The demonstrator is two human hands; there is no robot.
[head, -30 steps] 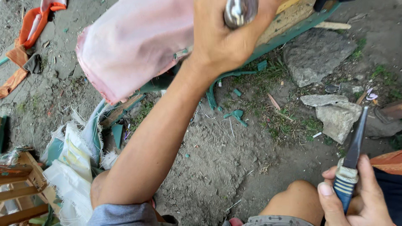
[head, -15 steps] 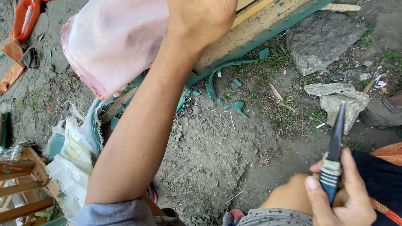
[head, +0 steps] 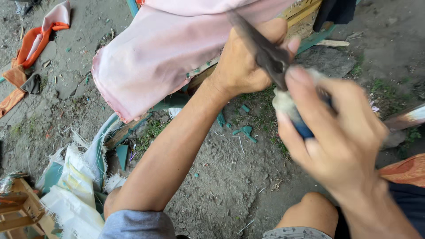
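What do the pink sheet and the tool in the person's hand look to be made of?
The pink sheet looks like woven cloth, matte and stained: it drapes and its edge frays. The tool in the right hand seems dark, dull metal, though motion blur leaves that open; its handle looks wrapped in pale and blue.

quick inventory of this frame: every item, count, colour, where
pink cloth: 1, pale pink, draped over the wooden frame, top centre
wooden frame: 1, yellowish wood with green edge, under the cloth, top
knife-like tool: 1, dark blade, handle blue and pale, blurred, in the right hand
orange cloth: 1, orange with a pale part, ground, top left
frayed fabric pile: several pieces, white and teal, ground, lower left
wooden crate: 1, light wood, bottom left edge
green scraps: a few, teal, on the dirt, centre
flat stone: 1, grey, right of the frame
left hand: at the cloth's edge on the frame
right hand: gripping the tool handle
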